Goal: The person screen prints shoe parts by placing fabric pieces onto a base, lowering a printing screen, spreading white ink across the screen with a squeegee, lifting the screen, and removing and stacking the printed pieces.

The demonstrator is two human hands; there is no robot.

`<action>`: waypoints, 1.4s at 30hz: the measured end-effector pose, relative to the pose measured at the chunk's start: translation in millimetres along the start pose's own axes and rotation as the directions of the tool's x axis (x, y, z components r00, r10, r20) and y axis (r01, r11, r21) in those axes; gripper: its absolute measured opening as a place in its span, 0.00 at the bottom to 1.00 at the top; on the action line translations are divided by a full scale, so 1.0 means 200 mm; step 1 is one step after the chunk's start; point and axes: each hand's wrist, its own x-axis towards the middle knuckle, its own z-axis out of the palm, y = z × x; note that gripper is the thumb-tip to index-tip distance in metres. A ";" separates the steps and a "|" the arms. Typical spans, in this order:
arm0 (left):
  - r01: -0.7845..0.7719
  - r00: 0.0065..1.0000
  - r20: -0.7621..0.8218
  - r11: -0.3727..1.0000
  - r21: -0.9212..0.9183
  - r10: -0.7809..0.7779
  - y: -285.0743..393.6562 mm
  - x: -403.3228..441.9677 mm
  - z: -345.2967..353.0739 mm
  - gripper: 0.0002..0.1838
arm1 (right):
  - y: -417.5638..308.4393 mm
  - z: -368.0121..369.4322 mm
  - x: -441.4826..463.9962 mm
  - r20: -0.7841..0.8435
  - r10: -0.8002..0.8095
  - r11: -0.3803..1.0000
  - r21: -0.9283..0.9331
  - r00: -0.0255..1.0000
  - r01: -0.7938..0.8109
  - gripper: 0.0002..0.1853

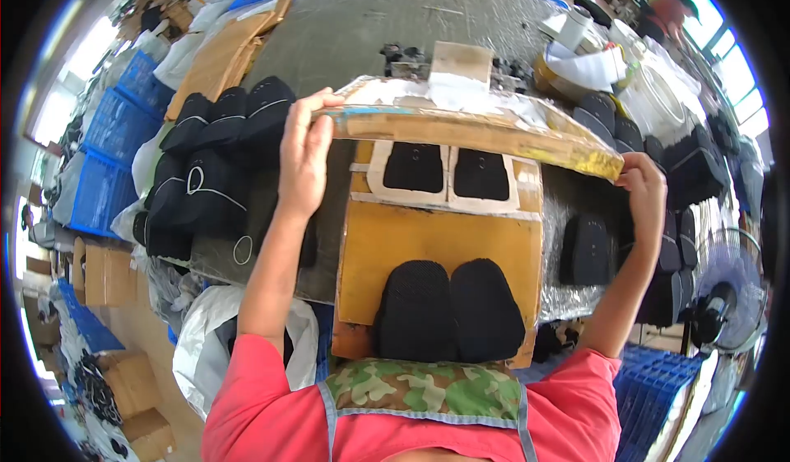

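My left hand (305,153) grips the left end of a wooden frame (469,129), thumb and fingers around its edge. At the frame's right corner, my right hand (644,178) pinches the yellow-stained edge. The frame is tilted up above an orange-brown board (440,244). Near the board's far end, a pale template (448,195) has two openings that show black pieces. Two black padded pieces (415,310) lie side by side on the board's near end, close to my body.
Stacks of banded black pieces (210,186) stand at left, with more at right beside a fan (724,297). A white bag (197,355) hangs at front left. Blue crates (107,190) stand further left. A bucket (555,71) sits at back right. A person (668,13) is far back right.
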 end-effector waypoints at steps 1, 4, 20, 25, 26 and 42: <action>-0.006 1.000 -0.001 1.000 -0.031 0.006 -0.01 0.00 0.00 0.15 | 0.05 0.06 -0.04 0.002 0.060 0.998 0.009 0.998 -0.060 0.14; 0.125 0.970 -0.124 0.870 -0.477 -0.207 -0.08 -0.03 0.03 0.26 | 0.13 0.34 -0.11 0.214 0.066 0.986 0.134 0.974 -0.097 0.13; -0.035 0.900 0.290 0.609 0.792 -0.326 -0.57 -0.13 0.57 0.21 | 0.20 1.02 0.03 0.245 0.007 0.976 -0.213 0.969 0.047 0.17; -0.042 0.942 0.251 0.666 0.745 -0.221 -0.61 -0.13 0.58 0.15 | 0.23 0.64 -0.22 0.051 0.058 0.917 0.392 0.997 -0.074 0.15; -0.026 0.947 0.226 0.647 0.762 -0.228 -0.59 -0.13 0.58 0.13 | 0.16 0.45 -0.28 0.018 0.127 0.947 0.295 0.992 -0.126 0.18; 0.325 0.941 -0.035 0.930 -0.170 -0.335 -0.41 -0.33 0.03 0.17 | 0.82 0.10 -0.56 -0.193 0.201 0.932 -0.265 0.960 -0.248 0.20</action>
